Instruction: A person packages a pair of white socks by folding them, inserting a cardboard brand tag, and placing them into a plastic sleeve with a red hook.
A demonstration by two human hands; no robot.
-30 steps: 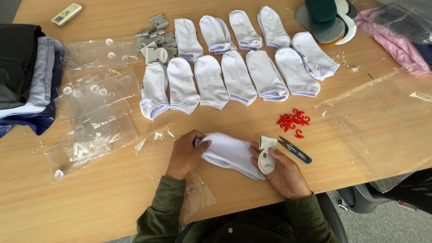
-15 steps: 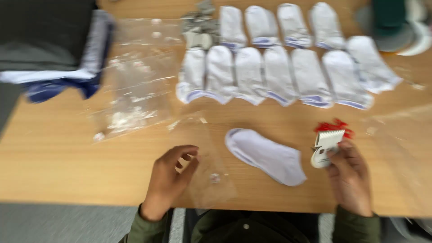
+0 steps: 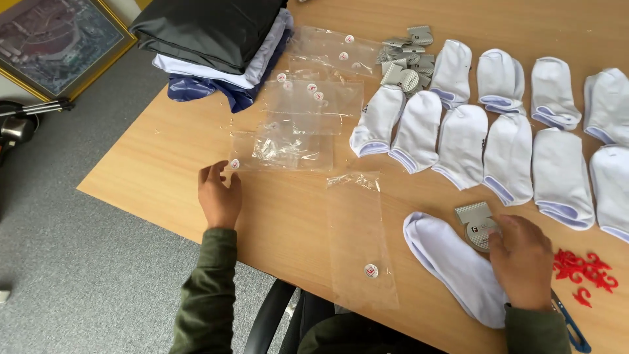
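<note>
My left hand [image 3: 220,194] lies flat on the wooden table [image 3: 164,177], fingers apart, its tips touching the corner of a clear plastic bag [image 3: 282,152]. My right hand [image 3: 523,262] rests on a single white sock [image 3: 452,262] and pinches a grey card tag [image 3: 477,223] at the sock's cuff. A second clear plastic bag [image 3: 362,242] with a round sticker lies between my hands.
Two rows of folded white socks [image 3: 485,124] fill the right. Grey card tags [image 3: 406,59] sit behind several clear bags [image 3: 321,72]. Folded dark and light clothes [image 3: 216,39] are stacked at the back left. Red plastic clips [image 3: 583,269] and blue-handled snips [image 3: 571,324] lie at the right.
My left hand has left the sock and reached left to the clear bags. My right hand stays with the tag on the sock. The camera has swung left.
</note>
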